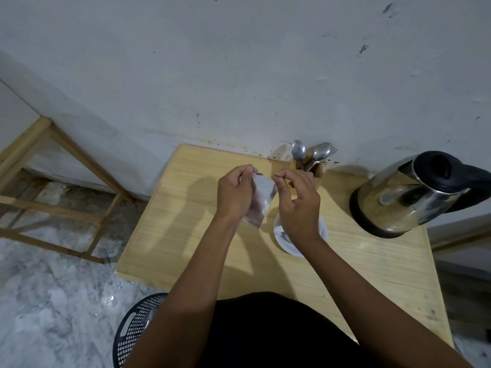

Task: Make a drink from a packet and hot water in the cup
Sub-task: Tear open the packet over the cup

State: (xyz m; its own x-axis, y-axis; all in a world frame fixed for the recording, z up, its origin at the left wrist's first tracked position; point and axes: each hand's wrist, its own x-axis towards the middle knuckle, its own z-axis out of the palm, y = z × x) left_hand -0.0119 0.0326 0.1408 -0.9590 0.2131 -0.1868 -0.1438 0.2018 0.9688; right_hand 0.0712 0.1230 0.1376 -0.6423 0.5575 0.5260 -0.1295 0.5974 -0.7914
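Two hands up over the worktop [186, 235], left hand [233, 193] pinching the silver packet [261, 200] at its top corner, right hand [297, 200] nipping the opposite corner, white cup [281, 241] just below the right wrist.

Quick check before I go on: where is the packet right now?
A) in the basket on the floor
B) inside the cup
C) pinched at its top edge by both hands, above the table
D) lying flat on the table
C: the left hand and right hand each pinch the top of the silver packet, held up beside the white cup.
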